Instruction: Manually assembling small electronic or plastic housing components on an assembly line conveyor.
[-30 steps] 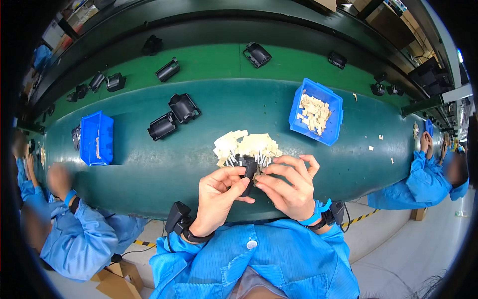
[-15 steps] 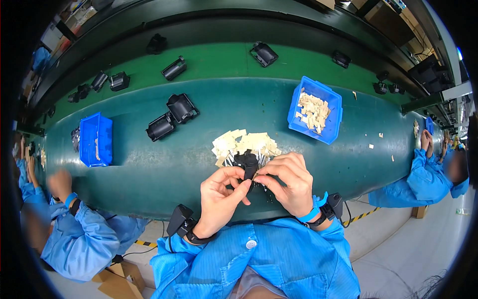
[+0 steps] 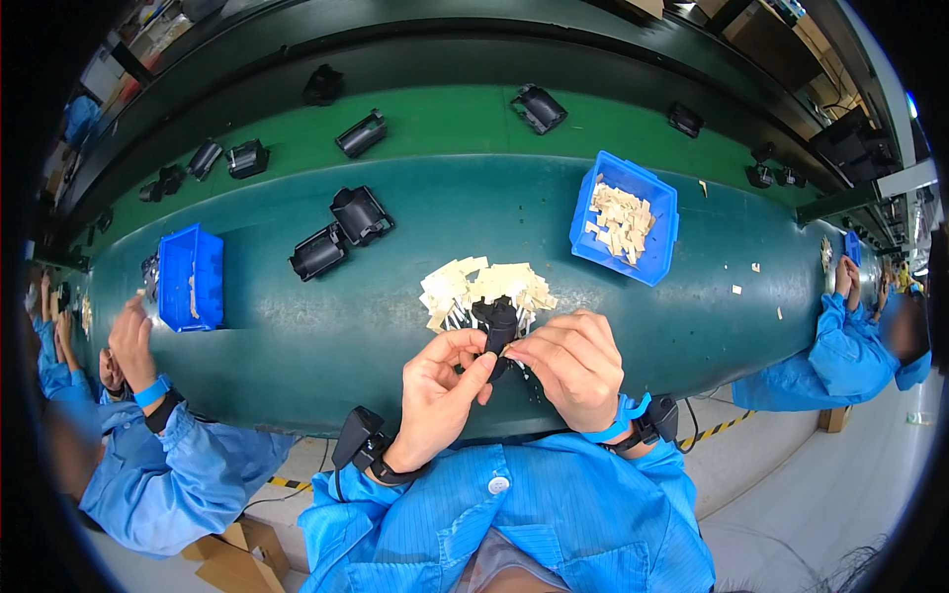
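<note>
A small black plastic part (image 3: 501,321) stands before me, partly covered by my fingers. My left hand (image 3: 442,383) grips it from the left side, thumb and fingers closed round its lower end. At its right side my right hand (image 3: 573,364) is closed in a pinch; a tiny tan piece (image 3: 507,350) shows at the fingertips, against the part. Just beyond lies a loose pile of cream-coloured flat pieces (image 3: 484,285), with thin whitish strips along its near edge.
A blue bin (image 3: 668,229) of cream pieces stands at right; another blue bin (image 3: 208,277) is at left. Two black curved housings (image 3: 362,215) lie left of centre. More housings (image 3: 539,108) sit on the green belt (image 3: 445,124) behind. Co-workers in blue sit left (image 3: 168,474) and right (image 3: 840,346).
The black part has turned slightly in my fingers and stands more upright. Housings on the far belt have shifted a little to the right. The left co-worker's hand has risen toward the left bin.
</note>
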The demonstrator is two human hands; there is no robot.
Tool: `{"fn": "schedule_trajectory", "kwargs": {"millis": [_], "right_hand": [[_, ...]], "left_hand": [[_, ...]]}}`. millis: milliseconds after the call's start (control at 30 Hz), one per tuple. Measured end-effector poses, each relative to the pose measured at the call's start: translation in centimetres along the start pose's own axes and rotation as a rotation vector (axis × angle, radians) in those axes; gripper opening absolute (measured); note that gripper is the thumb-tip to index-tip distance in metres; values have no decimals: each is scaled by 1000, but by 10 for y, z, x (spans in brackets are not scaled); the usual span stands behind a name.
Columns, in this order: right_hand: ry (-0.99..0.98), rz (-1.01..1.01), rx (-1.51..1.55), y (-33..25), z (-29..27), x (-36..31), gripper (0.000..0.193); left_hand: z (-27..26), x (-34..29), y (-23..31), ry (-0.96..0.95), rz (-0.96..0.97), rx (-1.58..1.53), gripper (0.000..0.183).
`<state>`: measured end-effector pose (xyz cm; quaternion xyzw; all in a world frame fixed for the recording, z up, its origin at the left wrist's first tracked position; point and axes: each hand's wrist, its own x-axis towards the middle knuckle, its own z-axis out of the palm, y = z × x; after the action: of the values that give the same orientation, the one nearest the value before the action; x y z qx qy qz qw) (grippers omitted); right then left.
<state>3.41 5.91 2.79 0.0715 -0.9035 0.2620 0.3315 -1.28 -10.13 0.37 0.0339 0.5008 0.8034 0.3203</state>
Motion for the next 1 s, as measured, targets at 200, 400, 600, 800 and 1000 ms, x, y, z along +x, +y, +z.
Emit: {"fn": "schedule_trajectory", "kwargs": {"millis": [200, 400, 600, 800, 1000], "right_hand": [[-13, 84, 50, 0, 0, 0, 19], [-98, 58, 33, 0, -2, -1, 20], [-158, -81, -24, 0, -11, -5, 21], [-275, -186, -102, 4, -16, -6, 17], [-178, -87, 365, 34, -48, 13, 10]], "left_hand": [[-2, 0, -1, -40, -34, -82, 17], [-3, 1, 3, -59, -51, -64, 18], [-10, 4, 9, -69, -316, -367, 17], [-6, 6, 10, -54, -334, -203, 8], [-18, 8, 10, -135, -391, -352, 9]]}}
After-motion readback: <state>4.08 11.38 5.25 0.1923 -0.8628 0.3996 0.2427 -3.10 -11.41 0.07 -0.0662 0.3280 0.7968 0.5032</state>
